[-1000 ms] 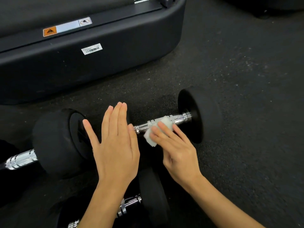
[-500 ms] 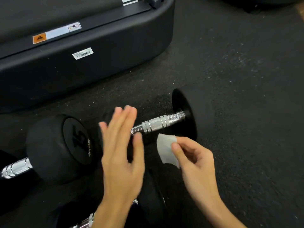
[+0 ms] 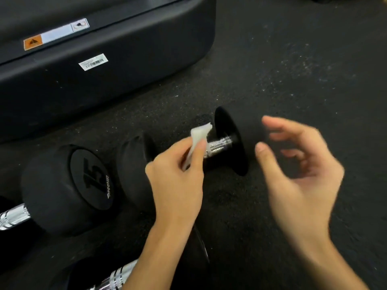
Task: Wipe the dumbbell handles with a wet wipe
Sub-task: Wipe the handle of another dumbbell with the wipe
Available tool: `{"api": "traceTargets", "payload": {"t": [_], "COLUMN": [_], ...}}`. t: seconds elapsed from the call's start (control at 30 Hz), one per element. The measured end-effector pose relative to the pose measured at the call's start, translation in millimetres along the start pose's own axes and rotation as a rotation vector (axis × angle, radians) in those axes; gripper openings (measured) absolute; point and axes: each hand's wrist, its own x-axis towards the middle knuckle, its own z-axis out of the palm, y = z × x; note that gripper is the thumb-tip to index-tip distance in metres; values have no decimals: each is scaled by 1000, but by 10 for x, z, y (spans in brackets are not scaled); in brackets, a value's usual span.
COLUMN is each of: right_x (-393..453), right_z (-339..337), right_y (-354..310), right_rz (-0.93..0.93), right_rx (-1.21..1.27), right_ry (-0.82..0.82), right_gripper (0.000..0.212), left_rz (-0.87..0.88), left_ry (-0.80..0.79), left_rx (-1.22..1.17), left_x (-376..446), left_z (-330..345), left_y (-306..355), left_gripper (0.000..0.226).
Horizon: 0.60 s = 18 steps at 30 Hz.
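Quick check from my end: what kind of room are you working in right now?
Most likely a gym. Black dumbbells with chrome handles lie on a speckled rubber floor, and what looks like the base of a treadmill, with a warning sticker, stands behind them.

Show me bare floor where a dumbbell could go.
Bare floor runs right of the machine base, beyond the wiped dumbbell. Lower left is crowded: the 15 dumbbell, another handle and both hands.
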Motion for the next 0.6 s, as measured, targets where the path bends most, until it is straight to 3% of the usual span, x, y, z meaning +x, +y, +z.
{"api": "traceTargets", "payload": {"t": [0.1, 0.23, 0.3, 0.5, 0.6], "right_x": [196, 263, 252, 225, 211], "right_z": [8, 199, 255, 274, 235], "right_y": [162, 336, 410, 446, 430], "right_rz": [54, 331, 375, 327, 291], "right_rx": [-146, -73, -8, 35, -2], "right_ry": [-14, -217, -244, -221, -216], "right_gripper": [42, 64, 66, 58, 54], "left_rz": [216, 324, 374, 488, 476], "left_ry": [-1, -255, -357, -321, -299], "left_rx": [228, 545, 661, 807, 845], "left_x": [211, 321, 289, -48, 1], "left_z": [126, 410, 514, 464, 459], "left_y": [-57, -265, -351, -510, -470], "left_gripper": [25, 39, 44, 60, 58]}}
